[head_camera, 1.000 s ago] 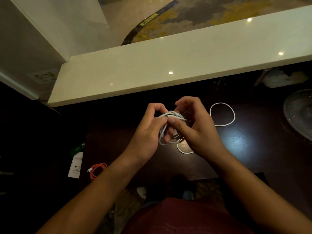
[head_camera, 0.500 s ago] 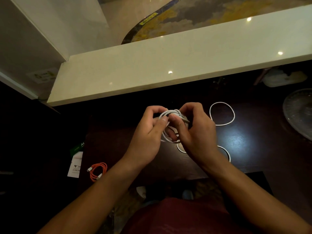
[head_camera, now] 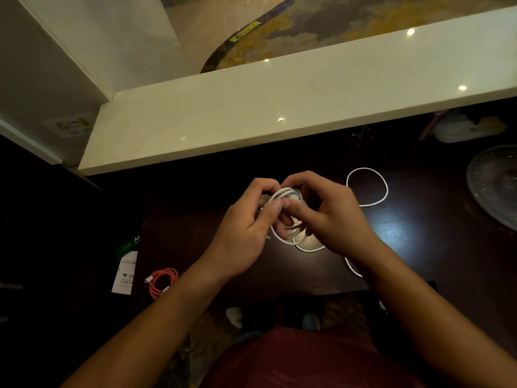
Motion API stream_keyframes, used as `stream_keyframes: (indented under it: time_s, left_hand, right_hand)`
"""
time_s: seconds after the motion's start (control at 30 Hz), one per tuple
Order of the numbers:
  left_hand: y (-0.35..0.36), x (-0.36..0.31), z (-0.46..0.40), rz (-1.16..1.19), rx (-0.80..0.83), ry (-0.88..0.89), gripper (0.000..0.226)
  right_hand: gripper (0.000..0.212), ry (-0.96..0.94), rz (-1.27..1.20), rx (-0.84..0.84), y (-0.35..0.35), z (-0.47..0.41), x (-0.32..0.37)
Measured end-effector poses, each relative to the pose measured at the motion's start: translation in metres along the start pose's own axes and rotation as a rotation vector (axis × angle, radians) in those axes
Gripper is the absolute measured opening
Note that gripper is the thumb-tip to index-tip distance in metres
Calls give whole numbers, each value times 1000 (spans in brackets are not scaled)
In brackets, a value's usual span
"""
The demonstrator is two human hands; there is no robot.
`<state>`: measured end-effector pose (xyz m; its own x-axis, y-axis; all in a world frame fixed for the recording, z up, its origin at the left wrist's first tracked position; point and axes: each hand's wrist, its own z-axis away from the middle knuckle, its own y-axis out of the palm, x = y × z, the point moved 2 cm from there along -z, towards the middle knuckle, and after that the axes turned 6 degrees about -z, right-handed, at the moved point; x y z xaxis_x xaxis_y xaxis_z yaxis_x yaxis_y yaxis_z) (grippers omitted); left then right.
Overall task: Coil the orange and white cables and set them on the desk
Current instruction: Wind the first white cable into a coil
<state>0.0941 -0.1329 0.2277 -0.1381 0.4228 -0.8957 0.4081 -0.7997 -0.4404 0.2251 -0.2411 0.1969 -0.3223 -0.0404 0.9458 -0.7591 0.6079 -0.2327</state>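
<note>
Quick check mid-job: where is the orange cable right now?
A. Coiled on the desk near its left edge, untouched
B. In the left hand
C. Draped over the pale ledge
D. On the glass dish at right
A: the orange cable lies coiled on the dark desk by its left edge, while the left hand and right hand both grip the white cable.

left hand [head_camera: 246,233]: fingers curled, pinching | right hand [head_camera: 333,217]: fingers curled, pinching | hands touching

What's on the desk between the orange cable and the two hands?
Nothing: in the head view, only bare dark desk separates the coiled orange cable from the left hand and right hand, which grip the white cable.
</note>
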Motion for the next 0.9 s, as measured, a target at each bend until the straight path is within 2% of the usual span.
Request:
stream_keyframes:
  time_s: [0.13, 0.27, 0.33, 0.5, 0.7, 0.83, 0.9]
  left_hand:
    - [-1, 2, 2, -25, -40, 10, 20]
    - [-7, 8, 0, 58, -60, -27, 21]
    - [-9, 10, 1, 134, -25, -48, 20]
    - [-10, 10, 4, 172, 58, -6, 19]
    - [-8, 5, 8, 162, 65, 5, 10]
    - [-8, 6, 9, 180, 62, -20, 8]
    - [-9, 6, 9, 215, 41, -52, 8]
  right_hand:
    - [21, 113, -216, 96, 1, 0, 1]
    - [16, 270, -518, 210, 0, -3, -1]
    - [21, 357, -671, 227, -1, -6, -1]
    - [26, 294, -539, 312, -5, -9, -8]
    - [19, 302, -574, 420, -9, -13, -9]
    - [18, 335, -615, 390, -4, -11, -9]
    - [24, 355, -664, 348, -1, -8, -8]
